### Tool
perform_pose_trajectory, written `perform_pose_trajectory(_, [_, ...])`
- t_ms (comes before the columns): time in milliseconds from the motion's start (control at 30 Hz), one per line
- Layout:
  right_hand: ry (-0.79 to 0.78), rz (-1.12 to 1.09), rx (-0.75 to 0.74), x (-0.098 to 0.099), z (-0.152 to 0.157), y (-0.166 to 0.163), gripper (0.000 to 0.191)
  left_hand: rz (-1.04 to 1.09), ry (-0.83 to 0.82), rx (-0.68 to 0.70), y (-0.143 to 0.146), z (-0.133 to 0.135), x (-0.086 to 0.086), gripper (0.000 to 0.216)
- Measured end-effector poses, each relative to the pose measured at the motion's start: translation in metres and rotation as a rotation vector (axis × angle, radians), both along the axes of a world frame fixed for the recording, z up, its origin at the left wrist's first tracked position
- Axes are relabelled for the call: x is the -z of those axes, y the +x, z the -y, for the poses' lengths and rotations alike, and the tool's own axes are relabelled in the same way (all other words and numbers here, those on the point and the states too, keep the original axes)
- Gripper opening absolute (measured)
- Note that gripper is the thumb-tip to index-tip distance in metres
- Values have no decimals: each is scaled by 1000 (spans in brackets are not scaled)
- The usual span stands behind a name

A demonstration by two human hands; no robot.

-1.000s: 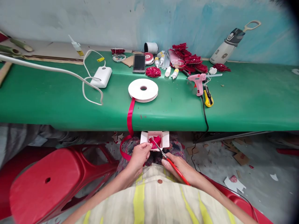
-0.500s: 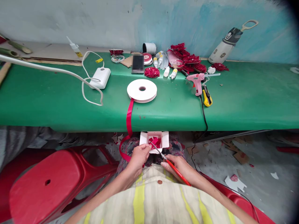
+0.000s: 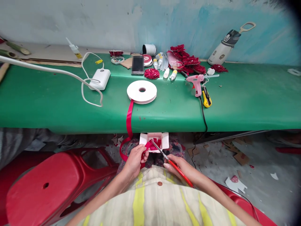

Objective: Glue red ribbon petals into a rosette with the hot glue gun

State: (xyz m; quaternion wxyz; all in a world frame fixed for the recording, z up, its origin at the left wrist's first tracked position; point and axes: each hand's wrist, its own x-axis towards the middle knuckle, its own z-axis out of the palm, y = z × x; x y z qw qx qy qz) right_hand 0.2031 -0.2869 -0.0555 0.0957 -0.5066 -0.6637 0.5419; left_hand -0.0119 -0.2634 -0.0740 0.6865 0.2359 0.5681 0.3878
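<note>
My left hand (image 3: 136, 157) pinches the free end of a red ribbon (image 3: 129, 121) between thumb and fingers. That ribbon runs from a white spool (image 3: 142, 91) lying flat on the table, then loops down beside my lap. My right hand (image 3: 176, 165) is closed around red-handled scissors (image 3: 162, 153), whose metal blades point up and left beside the ribbon end. Beneath the blade tips, a small open white box (image 3: 166, 140) sits on my lap with several cut red ribbon pieces (image 3: 158, 143) inside. My fingers partly hide the scissors' handles.
On the green table (image 3: 58, 110) are a pink glue gun (image 3: 197, 84), a yellow cutter (image 3: 207, 99), a white power box (image 3: 101, 79), small bottles and red flowers (image 3: 188, 61). A bottle (image 3: 224, 47) leans at the wall. Red plastic stools (image 3: 44, 185) stand beside me.
My left hand has moved slightly left and down with the ribbon end, away from the scissors' tips. The right hand with the scissors has hardly moved.
</note>
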Motion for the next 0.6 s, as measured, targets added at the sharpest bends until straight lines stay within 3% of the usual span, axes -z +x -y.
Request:
perform_pose_trajectory(100, [-28, -50, 8, 6, 3, 4, 14, 3, 25, 44, -2, -3, -4, 26])
perform_pose_trajectory(300, [51, -37, 59, 26, 9, 5, 21, -71, 17, 161, 1, -12, -3, 29])
perform_pose_trajectory(433, [137, -41, 117, 10, 9, 0, 19, -31, 35, 207, 1, -13, -9, 32])
perform_pose_trajectory(600, [304, -136, 290, -18, 3, -11, 23, 33, 29, 456, 1, -8, -22, 35])
